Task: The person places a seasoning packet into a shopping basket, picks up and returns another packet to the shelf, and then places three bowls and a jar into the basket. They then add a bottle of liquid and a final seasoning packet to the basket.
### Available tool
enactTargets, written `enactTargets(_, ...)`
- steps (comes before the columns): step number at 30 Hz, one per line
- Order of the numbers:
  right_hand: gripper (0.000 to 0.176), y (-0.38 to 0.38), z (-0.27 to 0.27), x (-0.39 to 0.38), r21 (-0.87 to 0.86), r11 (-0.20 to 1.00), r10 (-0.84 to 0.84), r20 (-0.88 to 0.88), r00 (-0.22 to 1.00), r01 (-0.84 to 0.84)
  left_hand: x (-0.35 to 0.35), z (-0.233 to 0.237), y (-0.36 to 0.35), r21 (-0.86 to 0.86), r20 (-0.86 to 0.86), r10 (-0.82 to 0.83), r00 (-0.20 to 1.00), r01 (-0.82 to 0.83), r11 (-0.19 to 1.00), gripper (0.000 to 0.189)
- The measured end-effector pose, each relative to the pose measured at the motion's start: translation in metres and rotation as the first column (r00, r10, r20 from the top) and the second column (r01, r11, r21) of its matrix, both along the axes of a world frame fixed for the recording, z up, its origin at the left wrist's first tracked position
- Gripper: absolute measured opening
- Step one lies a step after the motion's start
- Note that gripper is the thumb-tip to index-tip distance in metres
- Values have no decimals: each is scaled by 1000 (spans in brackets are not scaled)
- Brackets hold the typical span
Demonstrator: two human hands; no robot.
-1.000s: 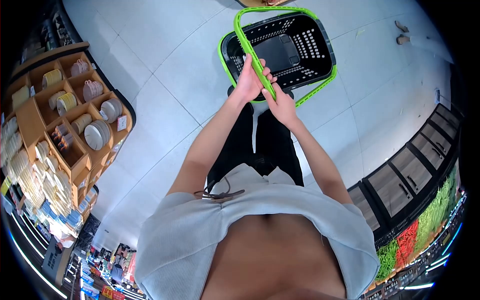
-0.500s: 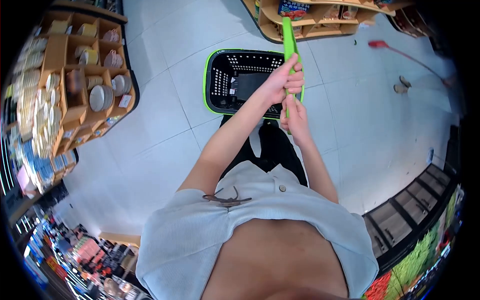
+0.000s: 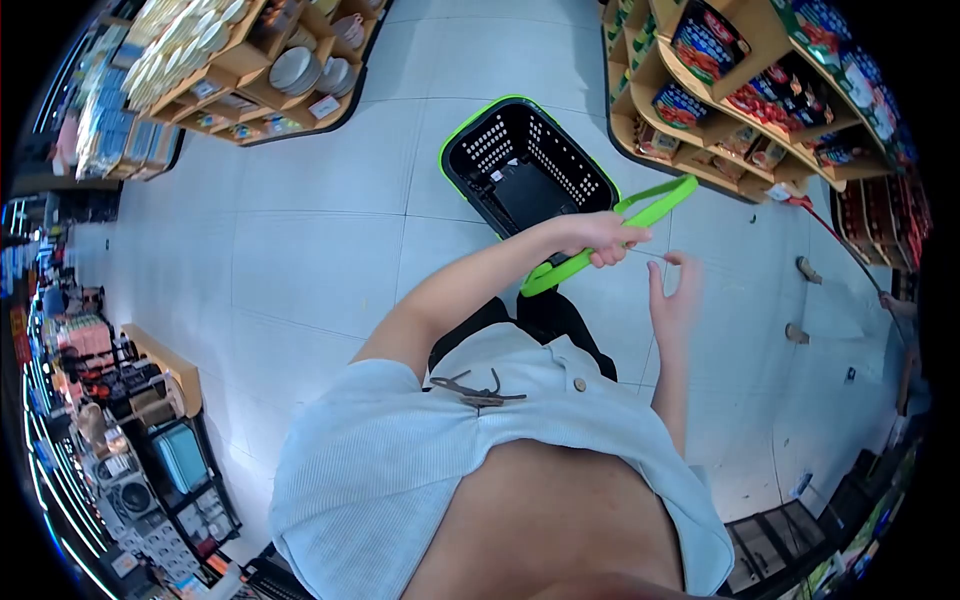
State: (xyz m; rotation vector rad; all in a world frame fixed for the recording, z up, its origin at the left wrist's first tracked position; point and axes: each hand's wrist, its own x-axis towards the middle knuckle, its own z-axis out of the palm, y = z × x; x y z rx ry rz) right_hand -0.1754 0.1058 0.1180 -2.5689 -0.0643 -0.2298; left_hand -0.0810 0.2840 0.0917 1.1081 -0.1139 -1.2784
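A black shopping basket with a green rim stands on the floor, tilted diagonally in the view, just ahead of my feet. Inside it I see a dark bottom and a small white label, no goods. Its long green handle leans toward me, and my left hand is wrapped around it near the middle. My right hand is off the handle, a short way to its right, with thumb and fingers apart and slightly blurred; nothing is in it.
Wooden shelves with bowls and cups stand at upper left. Another shelf unit with packaged food is at upper right, close to the basket. At the far right a person's hand holds a red-ended pole. More goods line the lower left.
My right hand has let go of the handle and moved right. The handle and basket have turned askew in view, my left hand still gripping. The shelves have shifted as my view turned.
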Motion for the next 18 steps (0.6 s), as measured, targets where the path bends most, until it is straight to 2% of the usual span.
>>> enactTargets(3, 46, 26, 29, -3, -250, 966, 149, 304, 941, -72, -47, 9, 37, 71, 53, -67, 996, 63, 995, 37)
enactTargets(6, 40, 79, 39, -10, -529, 764, 566, 276, 777, -369, -98, -7, 76, 307, 283, -202, 938, 111, 945, 44)
enactTargets(7, 38, 93, 27, -12, -476, 699, 603, -6, 797, -533, -116, -15, 93, 381, 347, -249, 904, 107, 918, 46)
enactTargets(8, 36, 106, 4, -18, -369, 638, 607, -298, 737, -675, -139, -22, 112, 473, 416, -278, 866, 55, 879, 47)
enactTargets(9, 34, 123, -14, -22, -236, 587, 580, -545, 605, -775, -153, -21, 137, 562, 489, -322, 811, -11, 827, 48)
enactTargets(11, 34, 165, -21, -45, -21, 574, 700, -506, 504, -819, -185, -23, 181, 666, 632, -373, 680, -230, 709, 49)
enactTargets(13, 35, 206, -35, -66, 161, 541, 786, -445, 428, -825, -222, -27, 230, 668, 740, -424, 521, -502, 549, 53)
enactTargets(15, 37, 252, -61, -83, 323, 515, 843, -362, 399, -794, -257, -37, 269, 378, 884, -383, 268, -892, 249, 60)
enactTargets(16, 36, 276, -72, -89, 330, 507, 854, -317, 412, -797, -274, -44, 284, 175, 902, -412, 128, -981, 80, 64)
enactTargets(18, 35, 329, -85, -85, 345, 494, 870, -215, 444, -798, -284, -61, 304, 9, 964, -251, 82, -961, -278, 70)
